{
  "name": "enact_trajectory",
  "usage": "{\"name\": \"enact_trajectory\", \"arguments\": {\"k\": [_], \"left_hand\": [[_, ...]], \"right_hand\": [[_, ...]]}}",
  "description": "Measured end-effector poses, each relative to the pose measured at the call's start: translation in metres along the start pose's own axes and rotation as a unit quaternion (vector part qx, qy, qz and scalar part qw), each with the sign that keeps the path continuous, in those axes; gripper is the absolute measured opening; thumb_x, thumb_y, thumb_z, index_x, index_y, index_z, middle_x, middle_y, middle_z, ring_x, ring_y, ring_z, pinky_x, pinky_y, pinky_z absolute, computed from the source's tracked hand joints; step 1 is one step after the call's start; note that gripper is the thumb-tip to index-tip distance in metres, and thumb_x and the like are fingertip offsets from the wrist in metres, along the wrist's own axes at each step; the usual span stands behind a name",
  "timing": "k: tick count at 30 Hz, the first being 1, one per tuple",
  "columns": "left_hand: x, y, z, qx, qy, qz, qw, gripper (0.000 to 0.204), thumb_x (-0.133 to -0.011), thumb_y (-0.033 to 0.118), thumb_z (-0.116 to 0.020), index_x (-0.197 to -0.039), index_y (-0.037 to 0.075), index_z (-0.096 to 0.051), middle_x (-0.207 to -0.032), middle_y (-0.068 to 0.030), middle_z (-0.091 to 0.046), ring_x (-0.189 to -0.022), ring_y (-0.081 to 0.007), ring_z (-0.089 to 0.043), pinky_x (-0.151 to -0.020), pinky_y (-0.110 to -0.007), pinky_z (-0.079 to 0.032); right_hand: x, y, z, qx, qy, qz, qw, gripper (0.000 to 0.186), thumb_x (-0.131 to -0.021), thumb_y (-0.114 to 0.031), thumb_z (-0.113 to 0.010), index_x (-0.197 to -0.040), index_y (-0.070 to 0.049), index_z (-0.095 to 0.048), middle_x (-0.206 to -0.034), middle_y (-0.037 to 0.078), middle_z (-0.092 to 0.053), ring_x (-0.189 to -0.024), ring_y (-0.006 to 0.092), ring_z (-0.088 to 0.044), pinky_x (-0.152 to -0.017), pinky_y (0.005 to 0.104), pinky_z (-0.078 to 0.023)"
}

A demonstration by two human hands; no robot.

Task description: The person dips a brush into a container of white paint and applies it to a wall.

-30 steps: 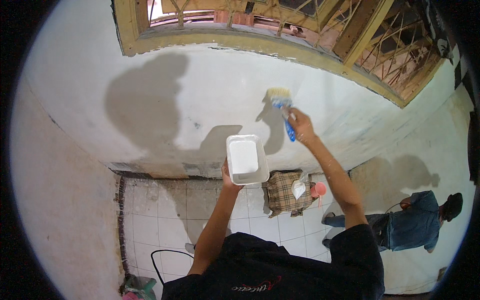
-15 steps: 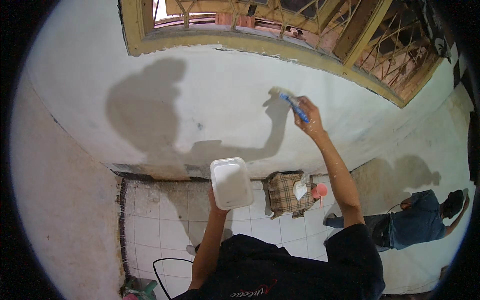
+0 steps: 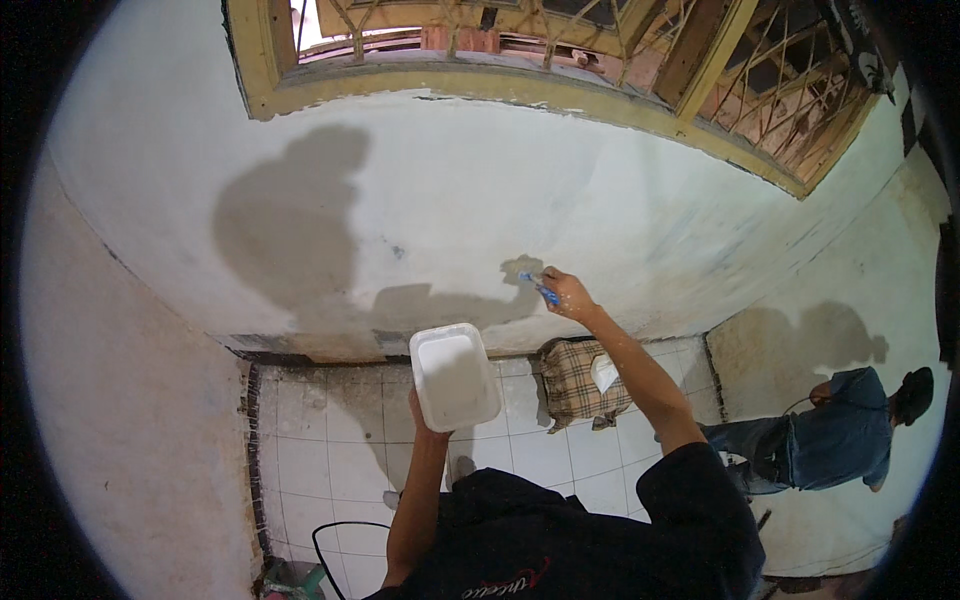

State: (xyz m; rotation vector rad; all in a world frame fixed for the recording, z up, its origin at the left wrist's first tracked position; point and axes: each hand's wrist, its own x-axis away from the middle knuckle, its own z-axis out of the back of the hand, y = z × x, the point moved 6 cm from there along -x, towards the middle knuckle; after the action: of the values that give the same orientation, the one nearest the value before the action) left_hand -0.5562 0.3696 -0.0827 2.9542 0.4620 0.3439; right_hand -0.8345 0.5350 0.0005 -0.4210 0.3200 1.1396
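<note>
My left hand [image 3: 426,418] holds an off-white plastic tub [image 3: 489,385] with white paint [image 3: 446,360] in it, below the middle of the view. My right hand [image 3: 568,295] grips a blue-handled brush [image 3: 545,289], its bristles [image 3: 521,266] at the white wall [image 3: 430,200] below the window, up and to the right of the tub. The bristles are shadowed, and whether they touch the wall is unclear.
A yellow window frame [image 3: 350,93] with grilles spans the top. A plaid-covered bundle [image 3: 570,380] with a white bag [image 3: 605,372] rests on the tiled floor [image 3: 315,470]. A co-worker [image 3: 835,440] in dark clothes is at the right. A green object [image 3: 305,582] lies bottom left.
My right hand has moved down and left along the wall with the brush. My left hand has brought the tub lower and leftward. The co-worker has shifted slightly.
</note>
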Motion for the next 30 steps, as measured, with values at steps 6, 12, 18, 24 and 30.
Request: {"name": "enact_trajectory", "arguments": {"k": [6, 12, 18, 24, 30], "left_hand": [[0.022, 0.009, -0.003, 0.003, 0.041, -0.012, 0.999, 0.04, -0.094, 0.03, -0.038, -0.121, 0.005, -0.054, -0.111, -0.0126, -0.062, -0.094, -0.0282, -0.064, -0.078, -0.044, -0.056], [0.015, 0.013, 0.016, -0.003, 0.012, -0.026, 1.0, 0.04, -0.094, 0.028, -0.038, -0.121, 0.003, -0.054, -0.11, -0.0136, -0.062, -0.093, -0.0284, -0.065, -0.077, -0.045, -0.056], [0.004, 0.008, 0.013, 0.001, 0.03, -0.017, 0.999, 0.04, -0.093, 0.028, -0.04, -0.12, 0.002, -0.053, -0.109, -0.0143, -0.062, -0.092, -0.0291, -0.065, -0.075, -0.047, -0.057], [0.0, 0.014, 0.011, -0.031, 0.033, -0.025, 0.999, 0.04, -0.092, 0.028, -0.04, -0.12, 0.003, -0.054, -0.109, -0.0137, -0.062, -0.091, -0.0308, -0.065, -0.076, -0.048, -0.056], [0.007, 0.011, 0.012, -0.017, 0.02, -0.008, 1.0, 0.043, -0.091, 0.031, -0.041, -0.121, 0.004, -0.054, -0.11, -0.0133, -0.062, -0.093, -0.0301, -0.063, -0.077, -0.049, -0.055]], "right_hand": [[-0.039, -0.031, 0.016, -0.113, -0.019, -0.036, 0.993, 0.047, -0.068, -0.002, -0.065, -0.113, -0.017, -0.061, -0.121, 0.006, -0.058, -0.106, 0.0297, -0.058, -0.09, 0.0373, -0.051], [-0.065, -0.017, 0.12, -0.034, 0.066, -0.029, 0.997, 0.042, -0.064, 0.001, -0.063, -0.106, -0.004, -0.062, -0.1, 0.016, -0.061, -0.082, 0.0351, -0.062, -0.068, 0.0405, -0.053], [-0.054, 0.013, 0.185, -0.049, 0.274, -0.063, 0.958, 0.034, -0.071, 0.0, -0.063, -0.104, -0.004, -0.061, -0.103, 0.013, -0.059, -0.071, 0.0294, -0.062, -0.061, 0.0358, -0.052], [-0.006, 0.016, 0.076, 0.1, 0.111, 0.027, 0.988, 0.05, -0.065, -0.001, -0.066, -0.114, -0.005, -0.06, -0.11, 0.016, -0.057, -0.073, 0.0282, -0.063, -0.058, 0.0347, -0.054], [0.002, 0.025, 0.067, -0.02, -0.002, 0.009, 1.0, 0.047, -0.063, 0.003, -0.06, -0.109, -0.005, -0.059, -0.1, 0.016, -0.058, -0.076, 0.0329, -0.059, -0.065, 0.0378, -0.051]]}}
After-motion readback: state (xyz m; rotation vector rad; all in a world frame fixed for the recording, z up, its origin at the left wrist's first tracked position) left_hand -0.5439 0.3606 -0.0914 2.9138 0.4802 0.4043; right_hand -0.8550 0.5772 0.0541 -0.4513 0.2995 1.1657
